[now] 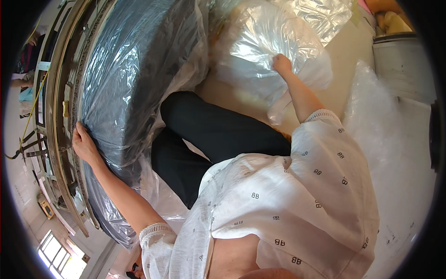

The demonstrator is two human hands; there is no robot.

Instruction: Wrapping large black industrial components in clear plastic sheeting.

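Dark blue-grey beneath glossy clear plastic film, a long wrapped bundle (139, 69) fills the left part of my head view. Its long axis runs from the upper edge down to the lower left, bowed by the lens, with one end toward the window corner and the other leaving at the top. Brown metal rails (49, 102) follow its outer side, roughly parallel.

I see the left hand (85, 145) at the bundle's outer edge, fingers close together and bent over it; whether they pinch the film I cannot tell. Out to the upper right, the right hand (281, 65) is clamped in a fist on a crumpled transparent plastic sheet (253, 42), which spreads over the pale floor, one narrow tail trailing toward the black trousers (218, 125). Those legs lie bent between bundle and sheet.
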